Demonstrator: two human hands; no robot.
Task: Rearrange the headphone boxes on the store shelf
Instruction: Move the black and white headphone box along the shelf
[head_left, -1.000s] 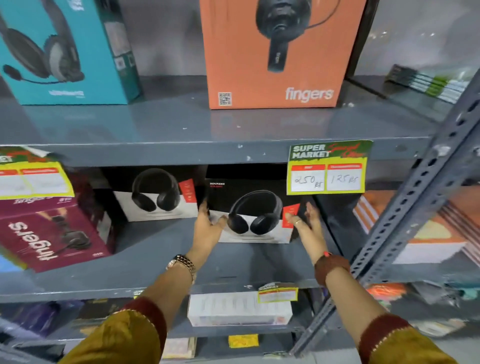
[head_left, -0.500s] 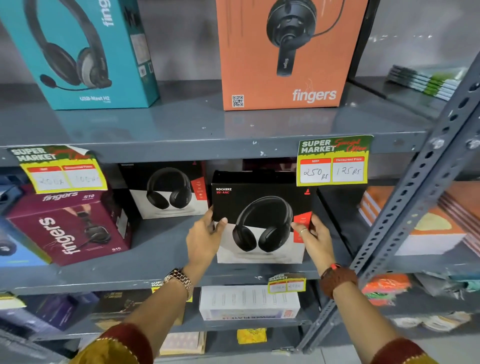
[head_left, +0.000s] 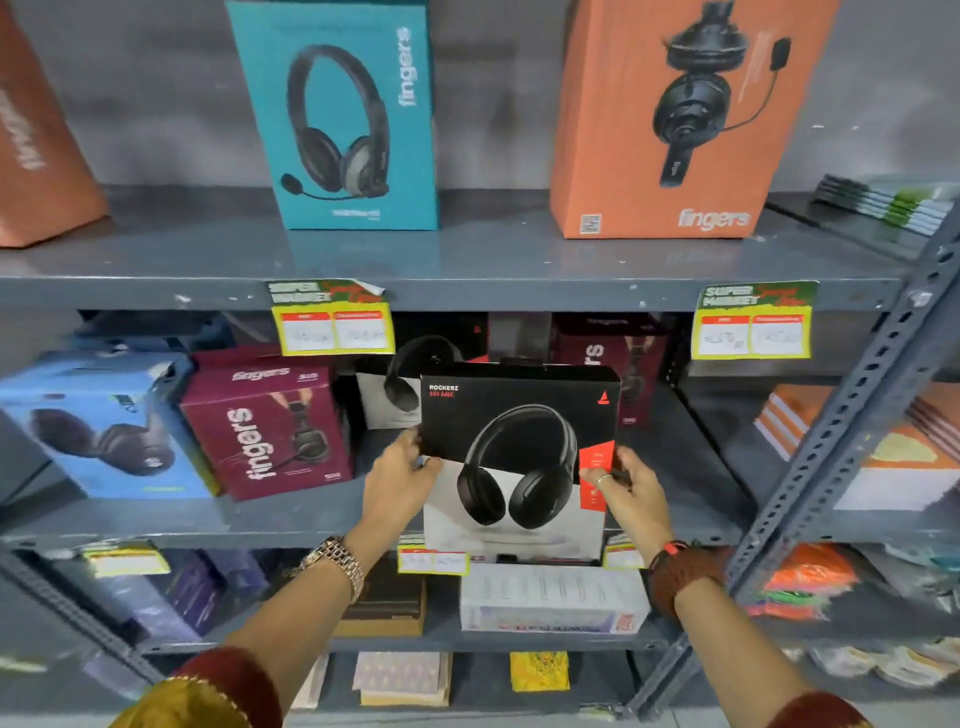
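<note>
A black and white Rockerz headphone box is held upright in front of the middle shelf, out past its front edge. My left hand grips its left side and my right hand grips its right side. Behind it on the shelf stands a second black and white headphone box, partly hidden. A maroon fingers box and a blue headphone box lie to the left. Another maroon box stands at the back right.
On the top shelf stand a teal fingers box and an orange fingers box. Yellow price tags hang from the shelf edge. A slotted grey upright runs diagonally at right. A white box lies on the lower shelf.
Both hands have pulled the Rockerz box forward off the middle shelf and lifted it toward me. The view has shifted to the left.
</note>
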